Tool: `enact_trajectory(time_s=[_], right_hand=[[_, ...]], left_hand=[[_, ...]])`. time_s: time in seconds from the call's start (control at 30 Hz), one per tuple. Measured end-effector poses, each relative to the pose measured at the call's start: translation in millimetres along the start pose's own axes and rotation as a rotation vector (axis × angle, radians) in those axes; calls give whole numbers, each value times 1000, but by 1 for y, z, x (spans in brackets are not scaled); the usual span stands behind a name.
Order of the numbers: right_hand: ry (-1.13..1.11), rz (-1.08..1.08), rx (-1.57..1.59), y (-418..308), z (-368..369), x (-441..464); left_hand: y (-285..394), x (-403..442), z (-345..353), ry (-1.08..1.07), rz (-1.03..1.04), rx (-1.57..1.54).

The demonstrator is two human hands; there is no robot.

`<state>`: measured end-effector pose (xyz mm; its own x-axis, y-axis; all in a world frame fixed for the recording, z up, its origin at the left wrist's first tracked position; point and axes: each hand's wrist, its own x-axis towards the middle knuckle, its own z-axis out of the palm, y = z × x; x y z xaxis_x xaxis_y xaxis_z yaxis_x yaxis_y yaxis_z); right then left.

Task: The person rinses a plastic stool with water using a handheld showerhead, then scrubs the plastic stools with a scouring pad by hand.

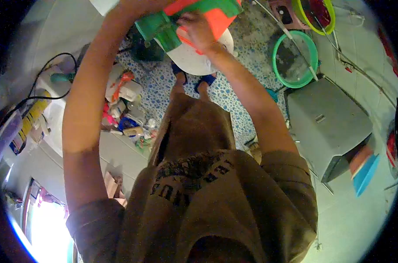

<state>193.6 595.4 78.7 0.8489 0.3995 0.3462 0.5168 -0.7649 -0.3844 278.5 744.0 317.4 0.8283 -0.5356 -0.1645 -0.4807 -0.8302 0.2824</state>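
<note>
An orange-and-green plastic object (218,19) is at the top of the view, above a round white surface (192,59). I cannot make out its exact kind. My right hand (198,33) lies against its orange part, fingers curled at the green edge. My left hand (148,5) reaches the top edge beside the object's green part; its fingers are cut off or hidden, so its grip does not show.
Patterned tiles (148,85) cover the floor around my slippers. On the right are a green-rimmed basin (276,57), a yellow-green tub (332,28) and a grey plastic stool (328,125). A long pole (291,37) crosses the basin. Bottles and brushes (124,109) clutter the left.
</note>
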Motion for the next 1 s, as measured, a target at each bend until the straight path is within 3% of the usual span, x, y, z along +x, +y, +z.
enact_trajectory(time_s=[0.03, 0.07, 0.17, 0.2, 0.23, 0.3, 0.37, 0.43, 0.5, 0.6, 0.67, 0.7, 0.77, 0.8, 0.9, 0.97, 1.0], right_hand=[[11, 53, -43, 18, 6, 1], [81, 299, 46, 19, -14, 9], [131, 203, -147, 2, 3, -5], [174, 257, -36, -8, -17, 0], [189, 265, -38, -10, -24, -2], [14, 254, -82, -4, -33, 3], [98, 290, -88, -3, -24, 0], [172, 304, -88, -4, -17, -1], [122, 351, -28, -5, -19, -2], [105, 330, -13, -4, -20, -3], [142, 324, 11, 0, -21, -7], [184, 325, 41, 2, -26, -4], [325, 409, 200, 4, -49, -5], [457, 499, 371, 0, -70, -8], [545, 563, 505, -12, -146, -31], [550, 623, 563, -7, -160, -58], [555, 655, 567, -5, -161, -72]], left_hand=[[0, 1, -3, -37, -44, 6], [3, 0, -4, -80, -90, 4], [8, -3, -12, 68, 36, -48], [5, -6, -14, 66, 47, -44], [-4, -10, -17, 117, 75, -205], [-49, -31, -19, 351, 11, -626], [-54, -64, -9, 627, -152, -816], [-84, -109, 58, 630, -325, -1026], [-47, -129, 100, 332, -235, -739], [-15, -98, 128, 396, -146, -753], [-29, -68, 150, 554, -386, -1075], [-23, -57, 136, 564, -377, -1080], [-11, -36, 99, 805, -324, -973], [-8, -33, 72, 808, -329, -972], [1, -23, 10, 740, -250, -793], [8, -19, -7, 699, -286, -161], [21, -18, -21, 602, -126, -539]])
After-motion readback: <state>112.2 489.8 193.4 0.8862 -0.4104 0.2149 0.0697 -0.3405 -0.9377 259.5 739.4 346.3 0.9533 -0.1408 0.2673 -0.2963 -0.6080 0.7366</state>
